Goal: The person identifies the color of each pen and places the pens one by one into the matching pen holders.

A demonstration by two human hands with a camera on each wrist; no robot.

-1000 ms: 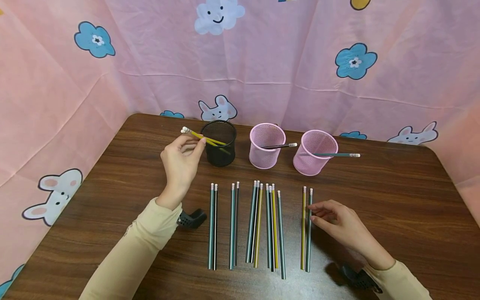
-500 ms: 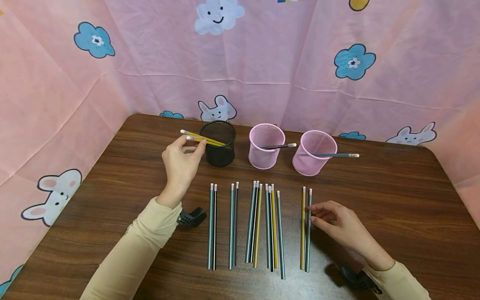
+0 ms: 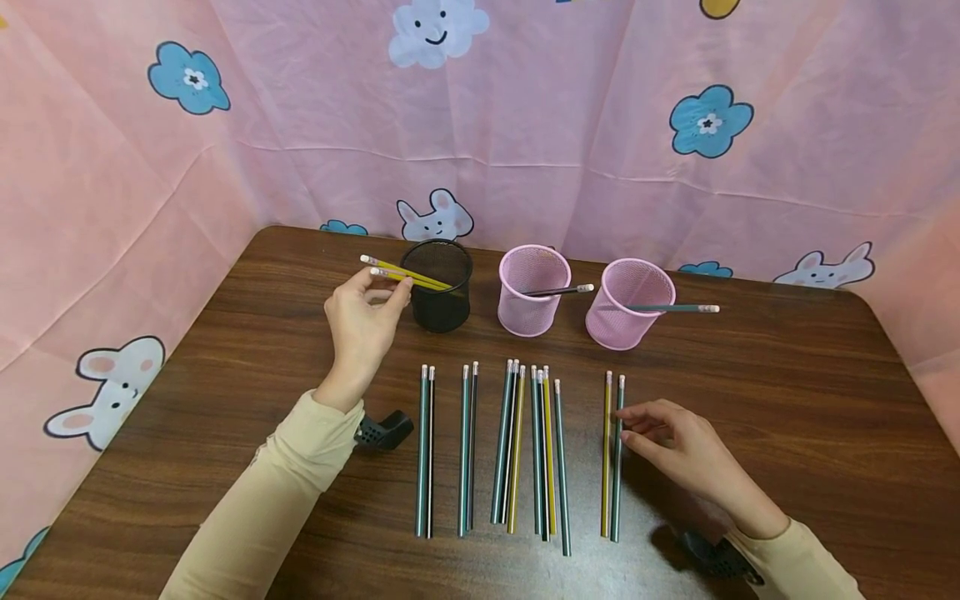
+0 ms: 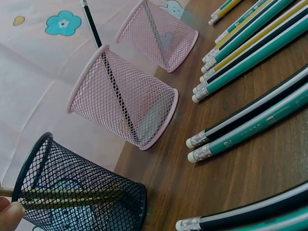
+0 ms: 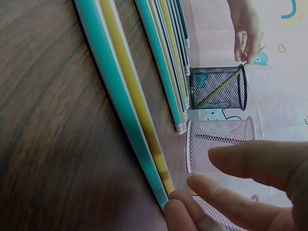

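Note:
My left hand (image 3: 362, 321) is at the near left rim of the black mesh cup (image 3: 441, 312), thumb and fingers pinching a yellow pencil (image 3: 386, 273). A second yellow pencil (image 3: 375, 263) leans in the same cup beside it. Both have their white eraser ends outside, and their lower ends show through the mesh in the left wrist view. My right hand (image 3: 686, 437) stays low over the table at the right, holding nothing, thumb and forefinger apart. Its fingertips are right at a green pencil (image 3: 617, 483), which lies alongside a yellow pencil (image 3: 607, 467).
A pink mesh cup (image 3: 528, 317) with a black pencil (image 3: 577, 290) stands mid-row. To its right, another pink cup (image 3: 618, 329) holds a green pencil (image 3: 690, 308). Several green, black and yellow pencils lie in small groups on the brown table (image 3: 787, 400). A patterned cloth (image 3: 570, 125) hangs behind.
The eraser ends of the two yellow pencils, together a second ago, have spread apart, one now nearer my left hand. My right hand has stayed in place.

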